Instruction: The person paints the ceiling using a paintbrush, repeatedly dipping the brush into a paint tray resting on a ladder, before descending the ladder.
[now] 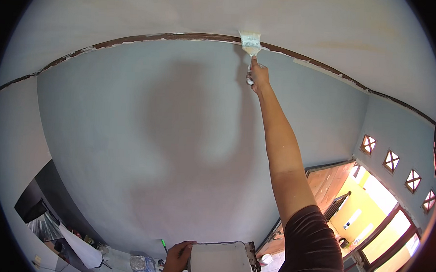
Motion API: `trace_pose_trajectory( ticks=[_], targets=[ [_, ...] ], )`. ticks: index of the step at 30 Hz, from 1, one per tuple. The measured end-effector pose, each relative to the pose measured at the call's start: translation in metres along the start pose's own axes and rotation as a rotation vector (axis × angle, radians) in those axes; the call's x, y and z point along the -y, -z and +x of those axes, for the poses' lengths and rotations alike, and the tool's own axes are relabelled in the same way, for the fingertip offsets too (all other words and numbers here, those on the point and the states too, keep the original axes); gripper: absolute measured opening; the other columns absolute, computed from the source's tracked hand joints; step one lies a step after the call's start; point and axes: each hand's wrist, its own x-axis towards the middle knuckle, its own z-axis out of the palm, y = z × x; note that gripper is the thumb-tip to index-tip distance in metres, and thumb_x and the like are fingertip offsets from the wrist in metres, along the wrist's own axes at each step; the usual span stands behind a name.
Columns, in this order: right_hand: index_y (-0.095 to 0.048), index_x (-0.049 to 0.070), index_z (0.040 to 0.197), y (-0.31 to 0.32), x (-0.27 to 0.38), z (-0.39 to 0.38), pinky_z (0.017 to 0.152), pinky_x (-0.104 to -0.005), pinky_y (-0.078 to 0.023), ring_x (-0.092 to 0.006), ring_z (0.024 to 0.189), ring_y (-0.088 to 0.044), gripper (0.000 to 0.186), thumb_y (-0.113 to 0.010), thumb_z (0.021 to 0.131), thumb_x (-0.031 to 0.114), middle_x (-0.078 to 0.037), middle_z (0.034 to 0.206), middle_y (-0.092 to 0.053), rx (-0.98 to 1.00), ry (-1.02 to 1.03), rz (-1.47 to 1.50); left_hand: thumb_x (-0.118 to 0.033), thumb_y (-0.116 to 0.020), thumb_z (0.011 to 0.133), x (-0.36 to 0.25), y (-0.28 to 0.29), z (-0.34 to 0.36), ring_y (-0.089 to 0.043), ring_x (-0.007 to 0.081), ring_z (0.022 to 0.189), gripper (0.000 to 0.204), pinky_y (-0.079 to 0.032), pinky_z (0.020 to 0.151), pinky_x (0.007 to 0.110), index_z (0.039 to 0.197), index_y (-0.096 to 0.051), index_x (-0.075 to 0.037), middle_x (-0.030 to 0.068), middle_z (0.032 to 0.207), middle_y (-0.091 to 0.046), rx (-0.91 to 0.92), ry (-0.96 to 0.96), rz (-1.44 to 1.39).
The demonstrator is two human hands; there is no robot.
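Note:
My right hand (pixel 258 75) is raised overhead at the end of an outstretched arm, its fingers wrapped round the handle of a wide paintbrush (pixel 251 41). The pale, paint-coated bristles touch the ceiling (pixel 223 12) just past the brown trim strip (pixel 193 36) along the top of the wall. Low in the picture, my left hand (pixel 177 258) grips the left edge of a flat pale board or tray (pixel 220 262) with a dark, worn rim. The fingers of that hand are partly hidden behind its edge.
A light blue-grey wall (pixel 96 130) fills the middle, with my shadow on it. To the right stand an open wooden door (pixel 330 182) and several small crossed vents (pixel 391 161). Down left are a dark opening (pixel 55 197), a white sheet (pixel 79 246) and cluttered items on the floor.

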Motion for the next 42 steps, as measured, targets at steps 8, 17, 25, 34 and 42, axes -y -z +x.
trace_pose_trajectory(
  ticks=[8,17,25,34,42],
  targets=[
    [-0.051,0.007,0.083,0.040,0.022,-0.040,0.038,-0.0276,-0.028,-0.0105,0.047,-0.039,0.036,-0.057,0.105,0.035,0.000,0.064,-0.043,0.075,-0.093,0.045,-0.020,-0.054,0.105,0.003,0.003,0.005,-0.063,0.0117,0.092,0.031,-0.051,0.086,0.028,0.117,-0.070,0.003,0.0070,0.098,-0.072,0.030,0.061,-0.132],
    [-0.049,0.010,0.082,0.050,0.174,-0.189,0.038,-0.0241,-0.024,-0.0069,0.049,-0.035,0.034,-0.059,0.104,0.034,0.003,0.065,-0.039,0.105,0.122,0.036,-0.022,-0.057,0.104,0.005,-0.002,-0.001,-0.065,0.0143,0.093,0.031,-0.052,0.087,0.030,0.116,-0.070,0.004,0.0094,0.100,-0.074,0.010,0.010,-0.194],
    [-0.048,0.013,0.078,0.065,0.237,-0.319,0.038,-0.0241,-0.019,-0.0050,0.044,-0.027,0.036,-0.062,0.102,0.035,0.007,0.057,-0.032,0.065,0.427,0.082,-0.025,-0.057,0.104,0.007,0.000,-0.001,-0.066,0.0144,0.092,0.033,-0.052,0.085,0.030,0.117,-0.070,0.003,0.0089,0.098,-0.074,-0.011,-0.028,-0.120],
    [-0.055,0.011,0.083,0.049,0.210,-0.298,0.039,-0.0235,-0.027,-0.0057,0.044,-0.037,0.037,-0.060,0.103,0.042,0.005,0.056,-0.038,-0.024,0.679,0.139,-0.024,-0.056,0.104,0.002,-0.002,-0.001,-0.066,0.0143,0.092,0.031,-0.052,0.085,0.031,0.113,-0.072,0.002,0.0076,0.097,-0.074,0.005,-0.059,-0.147],
    [-0.047,0.014,0.075,0.038,0.142,-0.220,0.038,-0.0251,-0.024,-0.0082,0.044,-0.036,0.041,-0.060,0.103,0.041,0.004,0.057,-0.038,-0.051,0.194,0.057,-0.024,-0.057,0.103,0.009,0.000,-0.002,-0.066,0.0152,0.092,0.032,-0.052,0.087,0.030,0.115,-0.071,0.002,0.0095,0.100,-0.075,-0.002,-0.090,-0.117]
  ],
)
